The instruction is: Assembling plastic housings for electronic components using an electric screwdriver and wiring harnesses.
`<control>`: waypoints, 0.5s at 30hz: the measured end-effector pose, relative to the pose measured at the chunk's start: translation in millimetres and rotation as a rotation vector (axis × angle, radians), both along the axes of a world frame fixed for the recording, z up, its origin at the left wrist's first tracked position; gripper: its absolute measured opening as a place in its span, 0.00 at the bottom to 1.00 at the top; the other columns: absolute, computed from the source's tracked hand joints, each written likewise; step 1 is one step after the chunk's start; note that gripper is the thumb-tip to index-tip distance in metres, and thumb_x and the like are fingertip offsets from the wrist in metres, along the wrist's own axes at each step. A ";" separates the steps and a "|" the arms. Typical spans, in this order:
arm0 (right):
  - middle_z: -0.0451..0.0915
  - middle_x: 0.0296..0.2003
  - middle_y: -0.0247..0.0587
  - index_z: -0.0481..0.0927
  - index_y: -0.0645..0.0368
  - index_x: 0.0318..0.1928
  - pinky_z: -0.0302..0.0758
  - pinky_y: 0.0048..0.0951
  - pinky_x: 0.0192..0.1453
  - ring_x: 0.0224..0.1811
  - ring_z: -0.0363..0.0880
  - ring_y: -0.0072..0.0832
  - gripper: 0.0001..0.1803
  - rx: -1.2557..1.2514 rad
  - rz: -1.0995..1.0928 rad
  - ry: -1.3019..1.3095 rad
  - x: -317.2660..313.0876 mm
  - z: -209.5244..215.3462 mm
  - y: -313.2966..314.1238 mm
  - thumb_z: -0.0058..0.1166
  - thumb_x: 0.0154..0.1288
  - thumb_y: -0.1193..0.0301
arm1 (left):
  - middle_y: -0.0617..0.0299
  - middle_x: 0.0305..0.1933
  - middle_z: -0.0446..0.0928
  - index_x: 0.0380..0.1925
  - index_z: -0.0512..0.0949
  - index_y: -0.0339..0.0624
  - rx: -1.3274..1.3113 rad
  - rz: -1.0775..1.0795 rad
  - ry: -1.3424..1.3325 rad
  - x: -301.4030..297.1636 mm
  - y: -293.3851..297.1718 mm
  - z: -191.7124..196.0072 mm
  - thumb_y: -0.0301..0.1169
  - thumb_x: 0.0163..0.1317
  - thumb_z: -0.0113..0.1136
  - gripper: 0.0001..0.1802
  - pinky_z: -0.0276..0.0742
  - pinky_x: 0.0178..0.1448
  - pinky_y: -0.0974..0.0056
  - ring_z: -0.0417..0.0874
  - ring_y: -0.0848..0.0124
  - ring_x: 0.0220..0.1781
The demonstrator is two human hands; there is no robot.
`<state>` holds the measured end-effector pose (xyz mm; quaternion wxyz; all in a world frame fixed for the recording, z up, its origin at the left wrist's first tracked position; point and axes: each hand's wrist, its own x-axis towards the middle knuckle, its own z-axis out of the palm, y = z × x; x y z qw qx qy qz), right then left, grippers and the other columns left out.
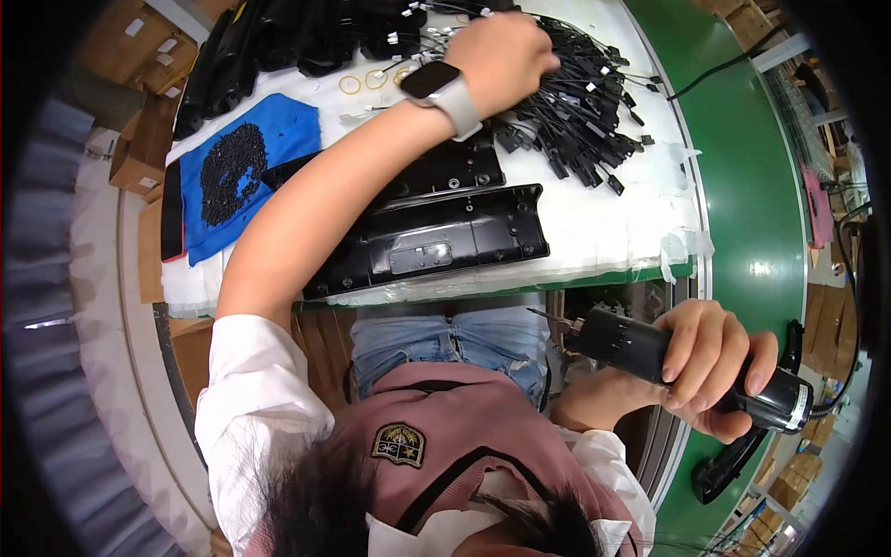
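Two bare hands are mine, set well apart: the left hand (501,60) over the far part of the table (613,223), the right hand (710,367) off its near right corner. With the right I grasp a black driver (617,343), fingers wrapped round its body; it hangs in the air, thin bit pointing left, cord leaving its right end. My left fingers bend at the left side of a heap of black cables (575,121) at the far right, and I cannot tell whether they pinch one. A watch (430,82) with a pale strap sits on my left wrist. Two black panels (501,227) lie one behind the other toward the near edge, partly hidden by my forearm. On the left, a blue cloth (297,121) bears tiny black parts (232,167). Black bundles (269,37) line the far left, with yellowish rings (349,85) just nearer. A green surface (752,186) runs along the right
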<state>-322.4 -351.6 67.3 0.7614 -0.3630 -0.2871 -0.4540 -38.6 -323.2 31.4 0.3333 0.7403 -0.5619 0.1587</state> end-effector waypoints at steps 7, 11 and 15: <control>0.77 0.19 0.30 0.68 0.54 0.44 0.74 0.23 0.23 0.13 0.75 0.19 0.16 0.027 -0.017 0.048 -19.2 -21.2 -22.3 0.61 0.63 0.63 | 0.59 0.32 0.84 0.33 0.81 0.35 -0.554 0.000 0.964 51.0 48.6 79.0 0.34 0.69 0.57 0.13 0.74 0.32 0.72 0.77 0.77 0.26; 0.77 0.21 0.30 0.67 0.53 0.44 0.75 0.24 0.25 0.14 0.76 0.19 0.16 -0.012 0.016 0.070 -12.3 -24.6 -19.6 0.60 0.64 0.63 | 0.57 0.37 0.84 0.36 0.79 0.36 -0.426 -0.011 1.045 65.1 79.6 67.4 0.37 0.71 0.55 0.14 0.77 0.35 0.72 0.79 0.76 0.31; 0.78 0.21 0.30 0.67 0.52 0.44 0.75 0.24 0.25 0.14 0.76 0.19 0.17 -0.094 -0.059 0.119 -11.7 -21.9 -19.9 0.60 0.64 0.63 | 0.56 0.38 0.84 0.39 0.78 0.37 -0.685 -0.088 0.971 38.4 66.3 80.2 0.37 0.71 0.56 0.13 0.79 0.40 0.71 0.82 0.74 0.36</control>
